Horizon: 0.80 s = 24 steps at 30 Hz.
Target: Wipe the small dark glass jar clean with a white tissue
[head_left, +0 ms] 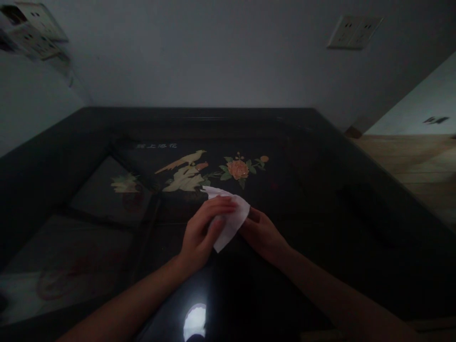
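A white sheet of thin paper or tissue (233, 221) is held between my two hands, over the front middle of a dark glossy tabletop (306, 156). My left hand (204, 225) presses its fingers over the near face of the sheet, thumb below. Behind the sheet's right edge is my right hand (261, 232), its fingers curled and partly hidden by the sheet. One corner of the sheet sticks out to the upper left and another points down.
Under the glossy surface lies a decoration with a bird (187, 161) and a pink flower (238, 169). A wall socket (354, 32) is at the upper right, and more sockets (39, 28) at the upper left. Wooden floor (409, 159) shows at right.
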Available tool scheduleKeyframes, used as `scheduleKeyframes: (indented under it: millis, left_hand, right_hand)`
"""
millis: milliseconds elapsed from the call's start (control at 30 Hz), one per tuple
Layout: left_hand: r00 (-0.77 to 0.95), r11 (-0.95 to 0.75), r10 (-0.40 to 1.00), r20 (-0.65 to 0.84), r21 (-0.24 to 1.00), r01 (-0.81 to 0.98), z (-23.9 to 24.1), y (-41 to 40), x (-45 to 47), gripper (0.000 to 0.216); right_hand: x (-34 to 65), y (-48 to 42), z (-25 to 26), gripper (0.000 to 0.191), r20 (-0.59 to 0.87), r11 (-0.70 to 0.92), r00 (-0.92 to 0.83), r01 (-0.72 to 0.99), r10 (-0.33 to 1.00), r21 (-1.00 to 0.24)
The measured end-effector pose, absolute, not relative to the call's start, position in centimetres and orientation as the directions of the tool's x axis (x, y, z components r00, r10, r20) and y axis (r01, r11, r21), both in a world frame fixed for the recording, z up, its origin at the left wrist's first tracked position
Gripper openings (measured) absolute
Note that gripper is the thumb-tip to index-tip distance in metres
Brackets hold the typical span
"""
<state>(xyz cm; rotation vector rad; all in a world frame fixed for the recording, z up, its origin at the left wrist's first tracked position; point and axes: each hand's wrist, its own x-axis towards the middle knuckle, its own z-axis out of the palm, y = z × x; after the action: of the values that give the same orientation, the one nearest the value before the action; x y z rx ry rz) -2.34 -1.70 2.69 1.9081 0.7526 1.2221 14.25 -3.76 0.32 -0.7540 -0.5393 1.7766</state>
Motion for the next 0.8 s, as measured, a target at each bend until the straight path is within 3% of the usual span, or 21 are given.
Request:
scheduleKeyframes:
  millis: [133,367,600,800]
  left_hand:
    - [0.331,-0.554,0.814,0.478,0.809,0.195,2.31,-1.78,-2.17,0.031]
    - [0.437,-0.444,0.825,0.359,0.89,0.107,2.03,-1.33,-2.0,0.041]
    - [0.313,-0.408,0.886,0.341,0.895,0.18,2.39,-0.82,-1.99,0.037]
    - [0.291,-0.074,0.954,0.07,0.997,0.002,2.38,-0.83,-2.02,0.038]
  right_hand:
    - [13.73,-4.13,0.49,0.049,-0.256,-0.35,-0.238,-0.648,0.937,-0.677]
    - [13.71,-4.19,0.3,0.045,-0.229,-0.306,-0.204,-0.669,0.952,-0.677]
    - [14.1,-3.97,0.36,0.047,-0.199,-0.306,-0.233,-0.697,0.952,-0.648]
    - [13.9,-4.08,0.27,0.051,-0.199,-0.287,-0.208,-0.694,0.958,-0.66]
